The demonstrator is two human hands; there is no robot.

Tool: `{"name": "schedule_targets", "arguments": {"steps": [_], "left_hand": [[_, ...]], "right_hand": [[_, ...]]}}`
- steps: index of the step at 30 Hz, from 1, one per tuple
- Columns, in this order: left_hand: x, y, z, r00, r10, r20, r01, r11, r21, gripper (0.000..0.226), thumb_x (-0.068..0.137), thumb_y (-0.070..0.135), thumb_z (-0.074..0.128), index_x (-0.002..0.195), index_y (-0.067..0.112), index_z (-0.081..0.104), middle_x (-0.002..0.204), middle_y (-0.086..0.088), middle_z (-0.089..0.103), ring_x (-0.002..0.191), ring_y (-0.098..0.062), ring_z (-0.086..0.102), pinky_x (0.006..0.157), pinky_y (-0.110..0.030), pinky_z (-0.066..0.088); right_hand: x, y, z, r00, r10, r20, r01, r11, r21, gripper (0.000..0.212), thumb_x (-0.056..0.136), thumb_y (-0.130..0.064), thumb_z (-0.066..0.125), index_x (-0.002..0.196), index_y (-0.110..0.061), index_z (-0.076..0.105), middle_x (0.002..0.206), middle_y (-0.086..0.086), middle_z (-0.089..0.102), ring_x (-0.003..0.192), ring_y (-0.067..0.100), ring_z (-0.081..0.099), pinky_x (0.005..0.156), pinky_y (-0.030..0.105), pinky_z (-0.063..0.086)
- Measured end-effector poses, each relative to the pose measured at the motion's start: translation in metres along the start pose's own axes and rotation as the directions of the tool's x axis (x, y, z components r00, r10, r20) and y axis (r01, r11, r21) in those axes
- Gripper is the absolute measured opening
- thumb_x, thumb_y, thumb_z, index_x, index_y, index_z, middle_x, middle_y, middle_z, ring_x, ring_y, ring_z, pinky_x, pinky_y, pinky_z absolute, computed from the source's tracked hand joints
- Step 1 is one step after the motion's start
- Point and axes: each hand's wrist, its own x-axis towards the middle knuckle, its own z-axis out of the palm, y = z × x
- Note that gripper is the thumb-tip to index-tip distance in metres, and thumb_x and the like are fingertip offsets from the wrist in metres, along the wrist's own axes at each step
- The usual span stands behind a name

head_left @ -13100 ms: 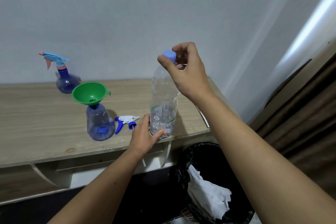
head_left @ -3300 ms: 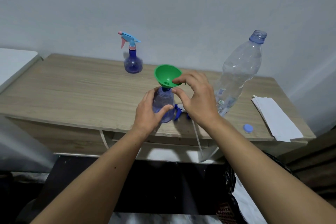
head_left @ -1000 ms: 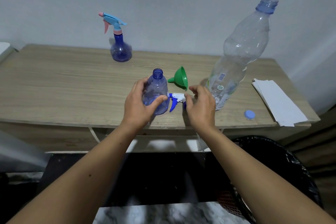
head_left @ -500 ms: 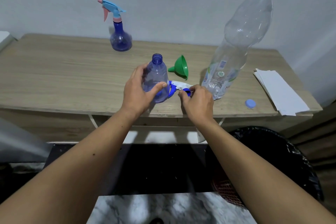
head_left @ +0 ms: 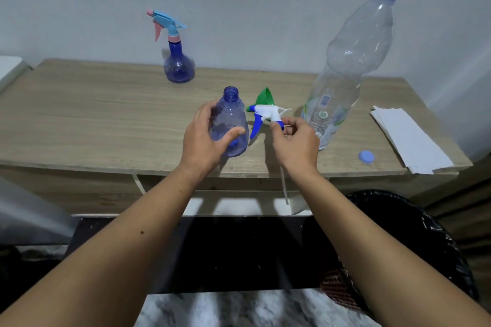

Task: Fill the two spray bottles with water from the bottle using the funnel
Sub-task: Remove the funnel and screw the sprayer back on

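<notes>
My left hand (head_left: 204, 138) grips an uncapped blue spray bottle (head_left: 231, 119) standing near the front edge of the wooden table (head_left: 93, 117). My right hand (head_left: 295, 141) pinches the white and blue trigger head (head_left: 265, 114) by its collar and holds it lifted just right of that bottle, its thin dip tube hanging below the table edge. The green funnel (head_left: 264, 97) lies on its side behind the trigger head. A tall clear water bottle (head_left: 350, 61) stands open at the right. A second spray bottle (head_left: 176, 61) with a light blue and pink trigger stands at the back.
The water bottle's blue cap (head_left: 366, 157) lies near the table's front right edge, next to a stack of white paper (head_left: 406, 135). A black-lined bin (head_left: 414, 247) stands on the floor below the right end of the table.
The funnel came off the near spray bottle and now lies on the table. My right hand has picked the trigger head up off the table. My left hand keeps its grip on the bottle.
</notes>
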Motion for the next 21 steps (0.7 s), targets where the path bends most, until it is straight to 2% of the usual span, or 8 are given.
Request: {"name": "schedule_targets", "arguments": {"steps": [2,5,7,10,13,15,17,21], "left_hand": [[0.0,0.002,-0.001,1.0,-0.006,0.006,0.006,1.0,0.006,0.076,0.074,0.056,0.086,0.138,0.025,0.06,0.129,0.006,0.068,0.117,-0.016,0.068,0.105,-0.043,0.056],[-0.001,0.004,-0.001,1.0,-0.018,0.006,0.018,1.0,0.008,0.074,0.075,0.051,0.087,0.138,0.023,0.06,0.129,0.006,0.068,0.117,-0.017,0.067,0.105,-0.043,0.055],[-0.001,0.004,-0.002,0.999,-0.033,0.011,0.032,0.999,0.022,0.073,0.074,0.051,0.087,0.136,0.022,0.061,0.128,0.007,0.069,0.115,-0.017,0.068,0.103,-0.044,0.056],[0.0,0.004,-0.004,0.999,-0.038,0.033,0.037,0.998,0.045,0.071,0.075,0.051,0.088,0.134,0.025,0.06,0.125,0.009,0.069,0.113,-0.017,0.068,0.101,-0.047,0.056],[0.0,0.007,-0.005,0.999,-0.038,0.037,0.036,0.999,0.038,0.071,0.075,0.052,0.086,0.135,0.026,0.06,0.127,0.008,0.068,0.114,-0.017,0.068,0.102,-0.044,0.056],[0.0,0.01,-0.006,0.998,-0.047,0.039,0.045,0.998,0.04,0.074,0.075,0.056,0.085,0.136,0.023,0.06,0.128,0.007,0.068,0.115,-0.017,0.068,0.102,-0.042,0.056],[0.0,0.011,-0.006,0.997,-0.059,0.042,0.057,0.997,0.048,0.072,0.076,0.05,0.089,0.136,0.023,0.06,0.127,0.006,0.068,0.114,-0.017,0.067,0.101,-0.039,0.055],[-0.001,0.014,-0.007,0.998,-0.054,0.044,0.051,0.997,0.056,0.066,0.079,0.038,0.093,0.135,0.027,0.059,0.125,0.009,0.068,0.112,-0.014,0.067,0.1,-0.035,0.054]], "right_hand": [[0.001,-0.009,-0.005,0.999,-0.037,0.0,0.037,0.998,0.059,0.021,0.095,-0.034,0.074,0.11,-0.02,0.07,0.075,-0.009,0.069,0.076,0.013,0.07,0.078,0.029,0.055],[0.005,-0.027,-0.016,0.997,-0.082,0.001,0.081,0.987,0.139,0.02,0.097,-0.028,0.074,0.114,-0.018,0.069,0.078,-0.009,0.067,0.061,-0.005,0.061,0.067,0.014,0.049],[0.009,-0.041,-0.024,0.995,-0.099,0.004,0.096,0.971,0.218,0.022,0.098,-0.023,0.073,0.118,-0.016,0.069,0.085,-0.006,0.069,0.059,-0.008,0.06,0.068,0.013,0.048],[0.013,-0.066,-0.035,0.987,-0.158,0.042,0.135,0.935,0.327,0.018,0.1,-0.017,0.07,0.117,-0.021,0.065,0.081,-0.001,0.069,0.063,0.006,0.059,0.072,0.024,0.052],[0.015,-0.092,-0.044,0.969,-0.243,0.048,0.211,0.91,0.357,0.016,0.102,-0.018,0.069,0.104,-0.031,0.061,0.09,0.027,0.072,0.072,0.022,0.06,0.078,0.044,0.058],[0.018,-0.111,-0.049,0.955,-0.293,0.044,0.251,0.88,0.404,0.015,0.103,-0.014,0.067,0.108,-0.025,0.06,0.084,0.01,0.074,0.07,0.016,0.065,0.08,0.043,0.06],[0.023,-0.131,-0.051,0.938,-0.344,0.033,0.292,0.841,0.456,0.015,0.103,-0.009,0.065,0.117,-0.008,0.06,0.088,-0.006,0.071,0.069,0.011,0.067,0.078,0.04,0.06],[0.025,-0.163,-0.05,0.903,-0.429,0.023,0.359,0.782,0.51,0.014,0.104,-0.008,0.062,0.117,-0.004,0.057,0.101,0.002,0.064,0.072,0.013,0.067,0.083,0.045,0.061]]}}
